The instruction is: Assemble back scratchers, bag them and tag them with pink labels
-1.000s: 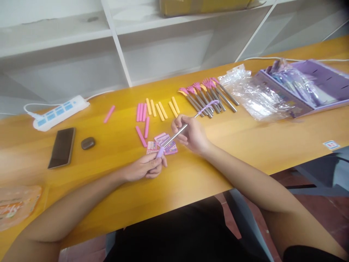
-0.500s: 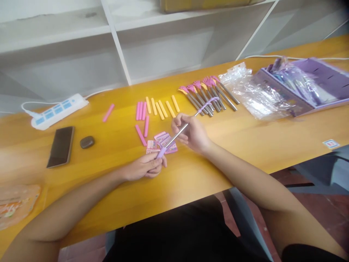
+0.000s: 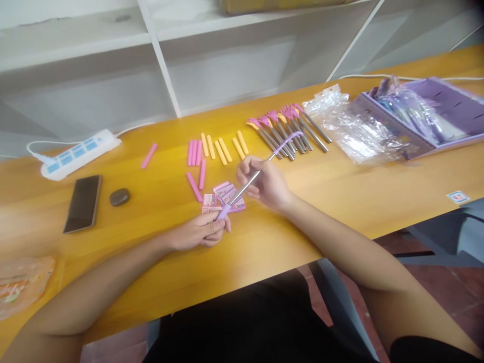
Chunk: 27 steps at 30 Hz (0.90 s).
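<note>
Seeing hardly any movement since half a second back, just everything sliding a touch left in view and keeping the same pose.

Pinching the lilac sleeve point(image 3: 223, 212) with the left hand point(image 3: 200, 233), fingers curled shut around it, low over the near middle of the table point(image 3: 359, 191). Gripping the metal rod point(image 3: 242, 191) with the right hand point(image 3: 266, 184), thumb and fingertips closed on the shaft, with the lilac claw head point(image 3: 289, 141) pointing far-right over the laid-out row.

Looking like pushing the sleeve onto the bare end of the rod. Not managing to tell how far on through the blur. For the next bit, calling for keeping rod and sleeve dead in line and pressing the two ends together without bending the thin shaft.

Counting, roughly:
- pink sleeves point(image 3: 194, 153): six, with three side by side, two just nearer, one off alone to the left
- yellow sleeves point(image 3: 220, 152): six, right of the pink trio
- finished rods point(image 3: 298, 138) with pink-and-yellow heads: six or seven, overlapping too much for being sure
- small pink cards point(image 3: 210, 201): three or four, lying under the held rod
- one phone point(image 3: 83, 203), one dark pebble-shaped thing point(image 3: 120, 196), one power strip point(image 3: 77, 154), all far-left
- clear bags point(image 3: 351, 131) and one purple box point(image 3: 446, 111), far-right
</note>
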Motion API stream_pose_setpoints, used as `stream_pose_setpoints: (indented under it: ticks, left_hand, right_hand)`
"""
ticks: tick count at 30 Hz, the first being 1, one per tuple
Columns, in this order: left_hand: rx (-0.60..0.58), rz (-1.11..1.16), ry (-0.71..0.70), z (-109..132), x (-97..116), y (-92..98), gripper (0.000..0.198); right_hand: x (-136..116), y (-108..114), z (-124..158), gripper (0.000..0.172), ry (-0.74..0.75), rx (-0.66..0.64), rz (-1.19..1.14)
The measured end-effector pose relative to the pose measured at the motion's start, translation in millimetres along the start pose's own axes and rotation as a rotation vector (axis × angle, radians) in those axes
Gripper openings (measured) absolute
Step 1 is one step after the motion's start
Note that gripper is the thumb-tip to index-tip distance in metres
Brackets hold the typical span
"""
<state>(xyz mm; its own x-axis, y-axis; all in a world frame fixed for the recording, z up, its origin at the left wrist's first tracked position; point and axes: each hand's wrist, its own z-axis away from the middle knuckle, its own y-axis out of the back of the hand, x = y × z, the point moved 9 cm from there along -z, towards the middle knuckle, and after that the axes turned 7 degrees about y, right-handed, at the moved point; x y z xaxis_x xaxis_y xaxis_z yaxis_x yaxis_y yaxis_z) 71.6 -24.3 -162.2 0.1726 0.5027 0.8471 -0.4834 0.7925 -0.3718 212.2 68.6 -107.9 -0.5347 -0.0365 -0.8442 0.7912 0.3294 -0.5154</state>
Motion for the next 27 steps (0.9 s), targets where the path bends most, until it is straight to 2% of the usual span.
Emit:
stream_pose_setpoints:
  ticks: [8,16,27]
  left_hand:
    - [-0.023,-0.021,0.013,0.5,-2.8,-0.6,0.034]
    - [-0.036,-0.017,0.023,0.6,-2.5,-2.8,0.032]
    - [-0.015,-0.027,0.023,2.3,-2.2,-5.2,0.035]
  right_hand:
    - [-1.0,-3.3,0.1,0.019,0.019,-0.036,-0.002]
    - [-0.4,-2.5,-0.9,0.023,0.041,-0.052,0.039]
    - [5.7,-5.9,-1.0,0.041,0.072,-0.114,0.148]
